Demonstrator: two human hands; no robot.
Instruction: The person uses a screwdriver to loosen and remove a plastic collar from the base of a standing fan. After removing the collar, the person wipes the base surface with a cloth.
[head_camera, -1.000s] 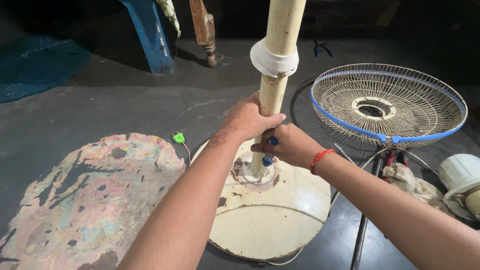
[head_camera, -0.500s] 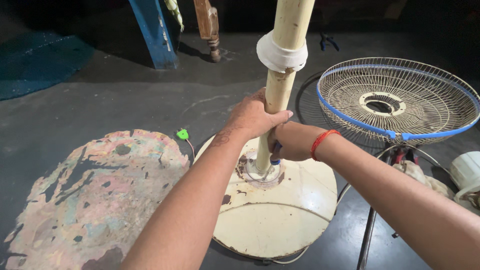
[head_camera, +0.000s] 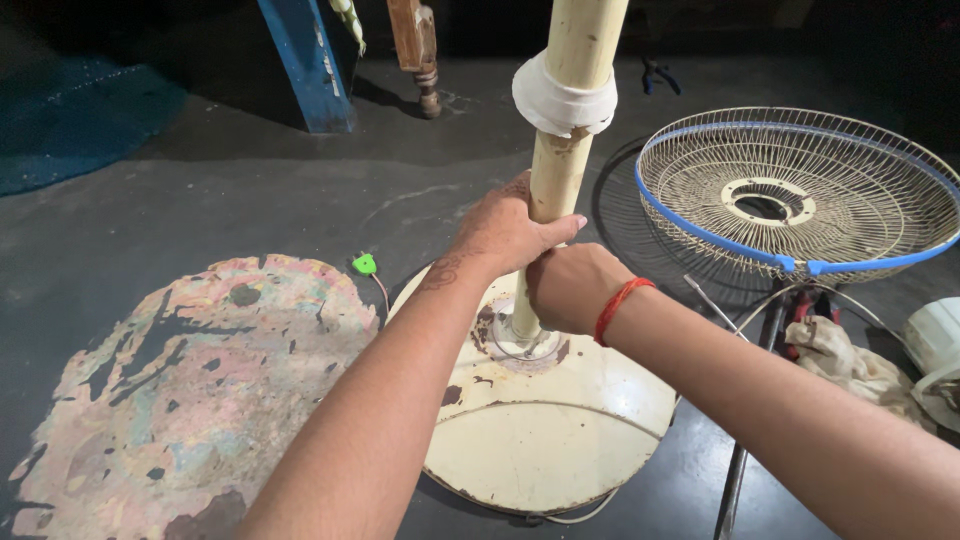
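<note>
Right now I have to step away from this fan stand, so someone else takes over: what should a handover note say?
Left hand: wrapped around the cream pole, above the right.
Right hand: closed low by the pole; what it holds is hidden.
Pole stands upright in the round base on the floor, white collar higher up.
Fan guard with blue rim lies off to the right, not mounted; a white part beside it.
Done: pole seated in base. Left: the joint looks unfinished; guard unmounted.
</note>
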